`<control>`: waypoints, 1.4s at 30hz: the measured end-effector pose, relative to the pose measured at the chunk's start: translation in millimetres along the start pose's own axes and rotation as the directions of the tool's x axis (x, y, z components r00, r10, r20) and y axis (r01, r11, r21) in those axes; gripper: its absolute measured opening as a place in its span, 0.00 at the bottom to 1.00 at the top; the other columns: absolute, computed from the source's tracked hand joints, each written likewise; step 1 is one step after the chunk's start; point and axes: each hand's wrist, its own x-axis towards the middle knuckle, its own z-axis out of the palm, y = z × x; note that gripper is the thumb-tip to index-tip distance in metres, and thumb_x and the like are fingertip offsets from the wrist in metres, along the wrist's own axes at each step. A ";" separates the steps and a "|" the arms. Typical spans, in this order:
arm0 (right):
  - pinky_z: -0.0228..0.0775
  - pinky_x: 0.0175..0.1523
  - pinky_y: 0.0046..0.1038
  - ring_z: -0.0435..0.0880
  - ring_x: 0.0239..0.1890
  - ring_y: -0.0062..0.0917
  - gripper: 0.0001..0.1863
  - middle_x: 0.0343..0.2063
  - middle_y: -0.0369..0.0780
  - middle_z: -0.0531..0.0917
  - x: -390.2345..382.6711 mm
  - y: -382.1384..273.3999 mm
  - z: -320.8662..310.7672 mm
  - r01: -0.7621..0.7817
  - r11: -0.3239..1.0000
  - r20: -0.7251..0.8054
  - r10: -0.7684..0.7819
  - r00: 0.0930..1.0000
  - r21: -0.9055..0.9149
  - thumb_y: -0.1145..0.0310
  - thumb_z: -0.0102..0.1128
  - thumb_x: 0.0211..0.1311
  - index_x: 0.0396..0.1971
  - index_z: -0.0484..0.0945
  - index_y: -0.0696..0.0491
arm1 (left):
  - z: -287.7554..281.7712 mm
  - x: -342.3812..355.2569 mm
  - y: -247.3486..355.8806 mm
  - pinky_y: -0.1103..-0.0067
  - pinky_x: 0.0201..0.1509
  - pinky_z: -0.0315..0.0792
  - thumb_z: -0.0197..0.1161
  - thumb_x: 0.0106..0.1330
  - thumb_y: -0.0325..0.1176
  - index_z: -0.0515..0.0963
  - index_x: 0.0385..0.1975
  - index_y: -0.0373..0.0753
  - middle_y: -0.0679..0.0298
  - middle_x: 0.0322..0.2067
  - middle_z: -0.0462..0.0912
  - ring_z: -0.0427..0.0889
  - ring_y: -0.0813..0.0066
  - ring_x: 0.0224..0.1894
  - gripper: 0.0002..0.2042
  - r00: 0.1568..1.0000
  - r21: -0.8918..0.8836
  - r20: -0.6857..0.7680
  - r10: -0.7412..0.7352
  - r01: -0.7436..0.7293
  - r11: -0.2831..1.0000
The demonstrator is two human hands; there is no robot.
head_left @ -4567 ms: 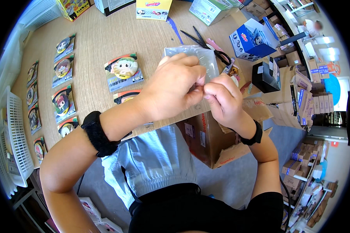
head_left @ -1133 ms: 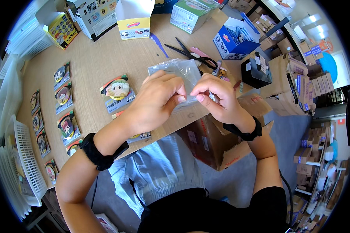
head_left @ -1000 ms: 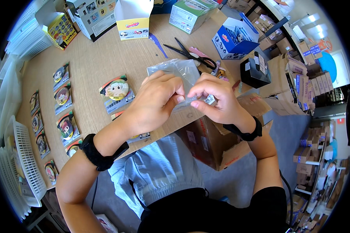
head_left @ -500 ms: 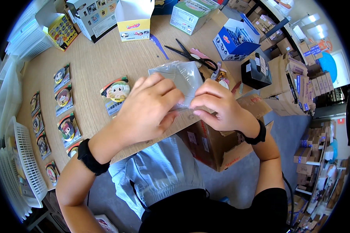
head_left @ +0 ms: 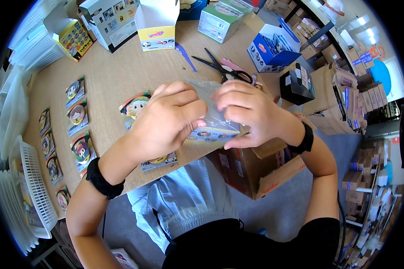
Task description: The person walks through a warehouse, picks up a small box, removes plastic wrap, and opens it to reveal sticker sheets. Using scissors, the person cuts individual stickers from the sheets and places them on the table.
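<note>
My left hand (head_left: pixel 166 116) is closed on the left side of a box in clear plastic wrap (head_left: pixel 211 133), its fingers curled and pressed together. My right hand (head_left: pixel 249 114) grips the same box from the right, thumb low and fingers bent over the top. A printed strip with small pictures shows on the box’s near face. Just left of my hands lies a carded round badge (head_left: pixel 137 106), partly covered. Several more carded badges (head_left: pixel 81 152) lie in columns further left. Black scissors (head_left: pixel 213 62) lie beyond the box.
Printed boxes (head_left: pixel 155 38) line the back of the wooden table (head_left: pixel 112 71). An open blue box (head_left: pixel 271 51) and a black box (head_left: pixel 297 85) sit right. A white basket (head_left: pixel 36 188) stands left. A cardboard carton (head_left: pixel 244 172) is below the front edge. A person (head_left: pixel 333 6) is at top right.
My hands have moved from pinching at the wrap to gripping the box’s sides. The box is tipped, now showing its printed face, and my right hand has spread further over it.
</note>
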 end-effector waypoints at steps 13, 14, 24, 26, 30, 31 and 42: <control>0.42 0.18 0.25 0.52 0.11 0.23 0.26 0.08 0.35 0.55 -19.3 -71.7 14.0 -0.260 0.609 0.008 0.385 0.923 0.749 0.67 0.67 0.44 0.08 0.53 0.53 | 7.7 -2.9 80.8 0.84 0.18 0.51 0.56 0.59 0.24 0.62 0.14 0.35 0.71 0.13 0.61 0.55 0.88 0.18 0.13 0.883 -0.838 0.155 -0.444 0.356 0.414; 0.42 0.18 0.25 0.52 0.11 0.23 0.26 0.08 0.35 0.55 -24.3 -77.8 22.0 -0.238 0.585 -0.021 0.401 0.916 0.775 0.67 0.67 0.44 0.08 0.53 0.53 | 12.7 -8.7 85.9 0.84 0.17 0.50 0.56 0.59 0.24 0.62 0.13 0.35 0.71 0.12 0.60 0.54 0.88 0.17 0.14 0.870 -0.862 0.155 -0.467 0.350 0.366; 0.42 0.18 0.26 0.54 0.10 0.25 0.21 0.07 0.36 0.56 -33.3 -129.5 69.9 -0.114 0.484 -0.141 0.459 0.877 0.867 0.75 0.57 0.50 0.08 0.55 0.54 | 31.8 -73.4 129.0 0.83 0.16 0.49 0.59 0.58 0.26 0.60 0.10 0.36 0.72 0.09 0.58 0.52 0.85 0.13 0.18 0.784 -0.879 0.042 -0.620 0.324 0.350; 0.43 0.18 0.25 0.54 0.10 0.23 0.20 0.07 0.36 0.57 -29.1 -135.1 72.7 -0.078 0.386 -0.167 0.561 0.811 0.919 0.76 0.55 0.51 0.08 0.55 0.55 | 34.3 -73.3 137.9 0.84 0.16 0.49 0.59 0.59 0.26 0.59 0.09 0.36 0.73 0.09 0.58 0.52 0.87 0.13 0.18 0.712 -0.922 -0.100 -0.695 0.196 0.334; 0.42 0.18 0.23 0.52 0.11 0.17 0.19 0.08 0.35 0.59 -25.5 -139.2 84.8 -0.009 0.376 -0.243 0.616 0.750 0.926 0.79 0.48 0.53 0.09 0.51 0.55 | 23.1 -91.4 140.7 0.85 0.18 0.48 0.54 0.63 0.27 0.53 0.10 0.39 0.74 0.10 0.58 0.52 0.89 0.15 0.21 0.619 -0.934 -0.075 -0.782 0.230 0.272; 0.42 0.18 0.23 0.52 0.11 0.17 0.19 0.08 0.35 0.59 -26.0 -143.6 86.3 -0.030 0.364 -0.212 0.606 0.767 0.931 0.80 0.48 0.52 0.09 0.51 0.55 | 26.5 -100.3 143.9 0.84 0.18 0.47 0.53 0.63 0.27 0.52 0.10 0.40 0.74 0.11 0.58 0.51 0.89 0.15 0.21 0.670 -0.935 -0.069 -0.739 0.216 0.283; 0.45 0.19 0.20 0.54 0.13 0.15 0.18 0.09 0.34 0.59 -9.9 -142.6 103.0 -0.091 0.302 -0.130 0.637 0.760 0.949 0.80 0.48 0.54 0.10 0.52 0.56 | 28.6 -125.8 142.9 0.82 0.32 0.55 0.43 0.65 0.50 0.60 0.17 0.39 0.66 0.21 0.62 0.59 0.78 0.26 0.22 0.583 -0.879 -0.014 -0.813 0.381 0.288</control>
